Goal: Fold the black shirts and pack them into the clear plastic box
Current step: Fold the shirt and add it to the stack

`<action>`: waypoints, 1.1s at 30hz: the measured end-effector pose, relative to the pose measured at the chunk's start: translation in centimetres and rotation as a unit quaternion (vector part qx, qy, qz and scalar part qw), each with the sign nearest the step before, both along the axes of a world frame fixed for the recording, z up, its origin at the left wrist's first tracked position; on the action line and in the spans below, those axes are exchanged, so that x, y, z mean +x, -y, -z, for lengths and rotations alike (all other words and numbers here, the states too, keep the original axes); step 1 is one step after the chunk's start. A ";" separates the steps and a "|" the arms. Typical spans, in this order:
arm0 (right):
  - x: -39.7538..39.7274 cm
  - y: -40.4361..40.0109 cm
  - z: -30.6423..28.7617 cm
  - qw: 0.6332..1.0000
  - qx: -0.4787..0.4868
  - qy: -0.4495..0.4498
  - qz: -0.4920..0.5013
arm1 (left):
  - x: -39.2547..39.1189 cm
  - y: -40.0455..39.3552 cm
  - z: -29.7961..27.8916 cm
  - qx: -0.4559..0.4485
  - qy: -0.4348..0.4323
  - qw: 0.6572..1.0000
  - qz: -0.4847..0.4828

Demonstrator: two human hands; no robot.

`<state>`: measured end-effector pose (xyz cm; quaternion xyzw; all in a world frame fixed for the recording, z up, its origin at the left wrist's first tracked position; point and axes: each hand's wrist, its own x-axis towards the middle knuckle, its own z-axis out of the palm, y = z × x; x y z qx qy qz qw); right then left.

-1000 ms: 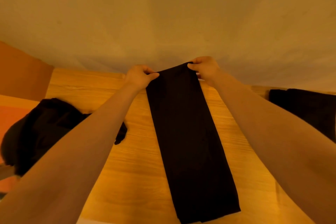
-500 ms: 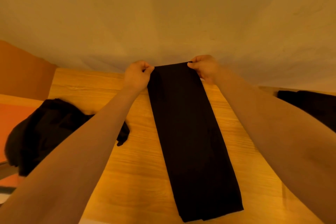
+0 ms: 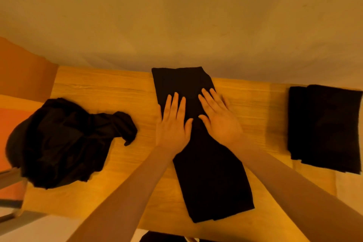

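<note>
Head view: both hands are no longer pinching the shirt strip's (image 3: 202, 143) far end. Left hand (image 3: 172, 124) and right hand (image 3: 220, 120) are lying flat, fingers straight, gripping nothing, pressing it down mid-desk (image 3: 98, 92); probably smoothing before the next fold.

One head-worn wide-angle view looks steeply down, close over the wooden table (image 3: 98, 92), facing twelve o'clock toward the wall (image 3: 176, 15).

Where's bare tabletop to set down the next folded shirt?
Bare table shows between the crumpled pile and the long shirt, and between that shirt and the folded stack. Centre is crowded: left hand and right hand press there.
</note>
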<state>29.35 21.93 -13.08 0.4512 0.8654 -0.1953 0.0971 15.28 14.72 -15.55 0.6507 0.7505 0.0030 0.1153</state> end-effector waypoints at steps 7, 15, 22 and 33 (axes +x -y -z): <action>0.9 5.5 0.4 0.992 -0.007 0.059 0.109 | -0.8 -0.2 -0.8 -0.064 -0.008 0.997 0.047; 3.3 12.9 0.2 0.988 0.037 -0.048 0.145 | 0.5 9.9 -2.8 0.015 0.023 0.992 0.125; 8.0 23.2 1.1 0.997 0.054 -0.033 -0.049 | 0.7 21.0 -1.7 -0.049 0.027 0.971 0.234; 9.9 28.6 1.7 0.996 0.071 0.046 -0.021 | -0.1 25.0 -2.2 -0.108 -0.068 0.945 0.302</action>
